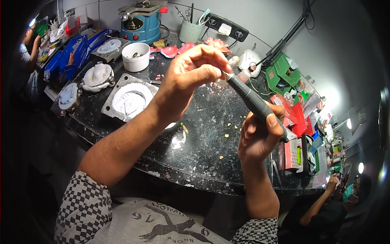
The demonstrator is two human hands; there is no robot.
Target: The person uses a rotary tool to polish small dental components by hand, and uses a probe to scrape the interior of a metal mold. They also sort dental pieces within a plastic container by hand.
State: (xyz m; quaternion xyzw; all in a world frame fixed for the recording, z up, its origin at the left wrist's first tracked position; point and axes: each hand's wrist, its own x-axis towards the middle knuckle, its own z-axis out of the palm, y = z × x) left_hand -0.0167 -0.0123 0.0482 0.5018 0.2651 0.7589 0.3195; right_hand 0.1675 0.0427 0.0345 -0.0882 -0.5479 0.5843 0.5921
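Note:
A dark grey rotary handpiece [251, 99] is held slantwise above the bench, its narrow nose up toward the left. My right hand [260, 136] is closed around its lower body, with the thumb along the side. At the nose, thumb and fingertips of my left hand [189, 71] pinch together on something tiny; the fingers mostly hide it. Below my left wrist lies a square metal flask half [118, 86] filled with white plaster [131, 99], which has a ring-shaped hollow. Small pale yellowish crumbs [226, 136] are scattered on the dark bench [199, 150] under the handpiece.
More plaster-filled flasks [97, 76] and a white tub [136, 57] stand left. Behind are a blue machine [140, 28], a tool cup [191, 30] and pink pieces [170, 51]. Green [280, 73] and red boxes [298, 120] crowd the right. People [337, 199] sit at both sides.

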